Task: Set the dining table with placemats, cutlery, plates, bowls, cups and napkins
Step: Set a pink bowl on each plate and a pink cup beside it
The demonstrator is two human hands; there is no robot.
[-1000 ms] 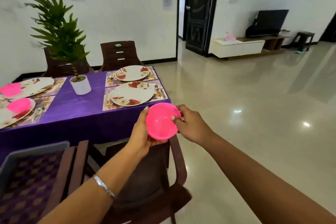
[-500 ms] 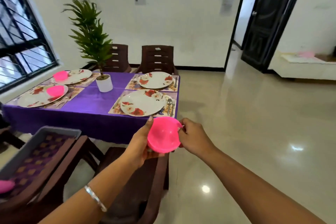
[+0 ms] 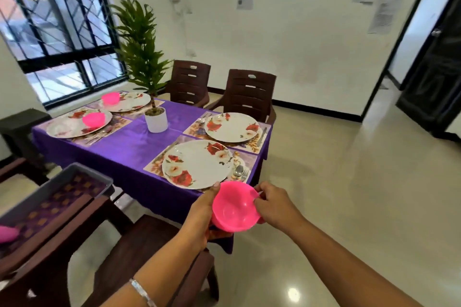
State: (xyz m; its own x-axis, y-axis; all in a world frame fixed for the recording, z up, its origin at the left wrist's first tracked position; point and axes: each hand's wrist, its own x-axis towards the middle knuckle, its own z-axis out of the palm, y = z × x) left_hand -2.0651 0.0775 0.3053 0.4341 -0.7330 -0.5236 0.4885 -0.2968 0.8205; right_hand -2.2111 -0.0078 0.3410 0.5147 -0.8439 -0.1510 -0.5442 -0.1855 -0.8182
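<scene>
A pink bowl is held in the air between both hands, just short of the near corner of the table. The left hand is cupped against the bowl's left side and underside, with the thumb raised beside the rim; the right hand is closed on the right rim, which is pinched between thumb and fingers. A silver bangle is worn on the left wrist.

Just beyond the bowl, a flowered plate is laid on a placemat, with a spoon and fork lying at its right edge. Behind it, a second plate is set on its own placemat, a knife placed to its right. Across the purple tablecloth, two further plates are seen on the left side, and each is topped by a pink bowl: the nearer one and the farther one. A potted plant in a white pot is stood in the middle of the table.

Two brown chairs are drawn up at the far side. At lower left, a grey tray is rested on another chair, with something pink, partly cut off by the frame, lying in it
</scene>
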